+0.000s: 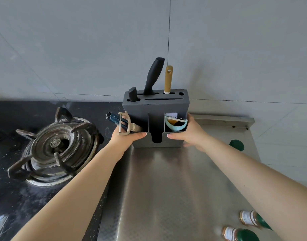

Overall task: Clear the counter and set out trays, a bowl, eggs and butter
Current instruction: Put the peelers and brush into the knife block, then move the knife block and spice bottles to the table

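You are clasping the knife block (156, 108) between left hand (127, 135) and right hand (191, 132) at twelve o'clock on the worktop (166, 188) (clearing step); next, lift it level.

Probably a home kitchen: gas burner (58, 145), steel counter (166, 188), knife block (156, 105) against tiled wall (79, 49).

Two jars (243, 226) cropped at bottom

knife block (156, 108) on counter (166, 188) | stove burner (57, 145) left | jars (250, 218) front-right
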